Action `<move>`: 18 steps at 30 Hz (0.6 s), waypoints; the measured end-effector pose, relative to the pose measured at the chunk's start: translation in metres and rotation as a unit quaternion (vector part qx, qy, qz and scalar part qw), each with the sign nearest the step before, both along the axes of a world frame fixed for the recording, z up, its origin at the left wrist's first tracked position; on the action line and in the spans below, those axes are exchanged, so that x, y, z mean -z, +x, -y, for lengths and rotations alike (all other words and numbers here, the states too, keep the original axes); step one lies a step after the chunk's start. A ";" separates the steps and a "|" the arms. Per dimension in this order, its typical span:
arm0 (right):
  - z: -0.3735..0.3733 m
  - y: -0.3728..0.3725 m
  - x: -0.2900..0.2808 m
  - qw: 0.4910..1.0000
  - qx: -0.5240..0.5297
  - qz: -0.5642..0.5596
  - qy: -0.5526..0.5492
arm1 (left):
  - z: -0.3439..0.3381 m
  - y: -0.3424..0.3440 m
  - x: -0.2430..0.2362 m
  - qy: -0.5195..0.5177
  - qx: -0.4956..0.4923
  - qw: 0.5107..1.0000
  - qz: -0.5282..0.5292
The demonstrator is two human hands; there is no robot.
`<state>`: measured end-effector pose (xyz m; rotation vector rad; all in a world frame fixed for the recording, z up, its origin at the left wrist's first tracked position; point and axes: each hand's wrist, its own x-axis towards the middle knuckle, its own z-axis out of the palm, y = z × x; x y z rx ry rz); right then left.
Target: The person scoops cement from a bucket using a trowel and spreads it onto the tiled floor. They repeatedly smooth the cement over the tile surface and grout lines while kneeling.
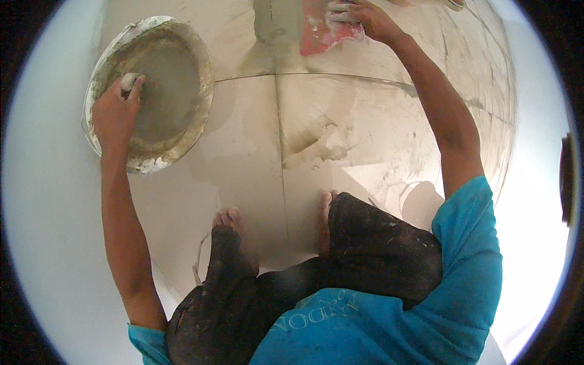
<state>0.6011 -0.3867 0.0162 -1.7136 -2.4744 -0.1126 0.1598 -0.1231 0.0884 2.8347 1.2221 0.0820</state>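
At the left, my left hand (pixel 117 115) reaches over a wide bucket (pixel 208 100) with a crusted rim, its fingers closed round a pale, rounded knob (pixel 129 81) that looks like a tool's handle end. What lies below the knob is hidden by my hand. Grey, wet-looking grout (pixel 167 82) lies inside the bucket. Far off at the top, my right hand (pixel 368 21) grips a flat red spreader (pixel 316 33) with pale smears, held against the tiled floor. Just left of the spreader runs a wet grey patch of grout (pixel 267 27) along a joint.
Large beige floor tiles (pixel 243 121) meet at thin dark joints, with dried smears at the right. My bare feet (pixel 226 217) stand on the near tiles. A white wall (pixel 48 182) rises along the left side. Part of a round object (pixel 455 3) shows at the top edge.
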 end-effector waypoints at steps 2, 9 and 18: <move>-0.012 -0.004 0.006 1.000 0.009 0.020 0.003 | 0.002 -0.001 0.005 -0.018 0.019 0.999 0.043; -0.036 -0.011 0.016 1.000 0.006 0.002 0.002 | 0.032 0.008 -0.008 -0.126 0.040 0.987 0.093; -0.052 -0.028 0.000 0.998 0.021 0.007 0.054 | 0.020 -0.013 -0.013 -0.044 -0.019 0.997 -0.057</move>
